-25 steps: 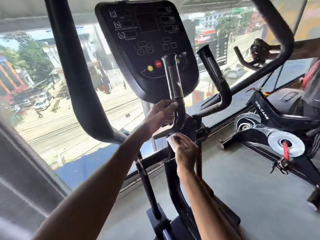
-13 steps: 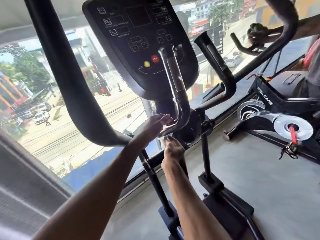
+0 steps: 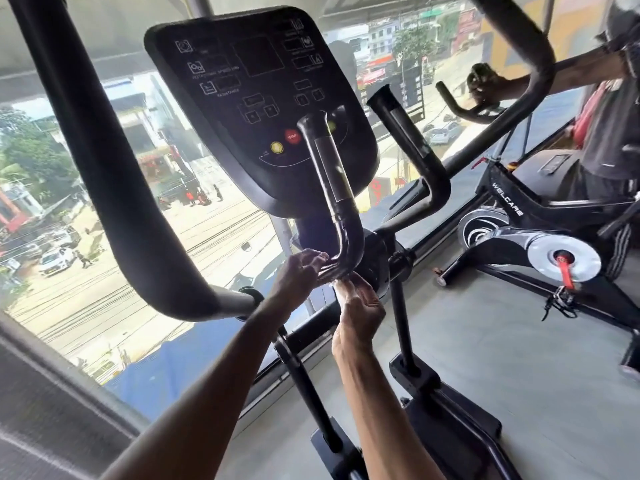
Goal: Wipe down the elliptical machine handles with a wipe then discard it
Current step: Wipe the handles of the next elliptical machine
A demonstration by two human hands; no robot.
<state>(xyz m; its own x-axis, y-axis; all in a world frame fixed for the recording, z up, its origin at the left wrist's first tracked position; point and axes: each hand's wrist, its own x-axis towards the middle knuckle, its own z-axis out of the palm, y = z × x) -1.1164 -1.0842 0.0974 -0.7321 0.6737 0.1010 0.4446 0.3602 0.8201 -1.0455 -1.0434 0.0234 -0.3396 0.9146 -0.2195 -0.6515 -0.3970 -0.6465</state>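
item: inner left handle [image 3: 332,181], being wiped at its lower bend, below the console [image 3: 256,81]. left hand [image 3: 300,271] is cupped against the bend, fingers curled to it. right hand [image 3: 360,306] is curled just beneath, with a pale scrap of wipe [image 3: 334,280] pinched at its fingertips, mostly hidden. progress is judged partial: inner right handle [image 3: 408,143], left swing handle [image 3: 104,150] and right swing handle [image 3: 519,46] are held by neither hand, and whether they are already wiped cannot be told. discarding is not yet done; no bin is seen.

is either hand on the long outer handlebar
No, left hand and right hand both meet at the short inner handle's lower bend.
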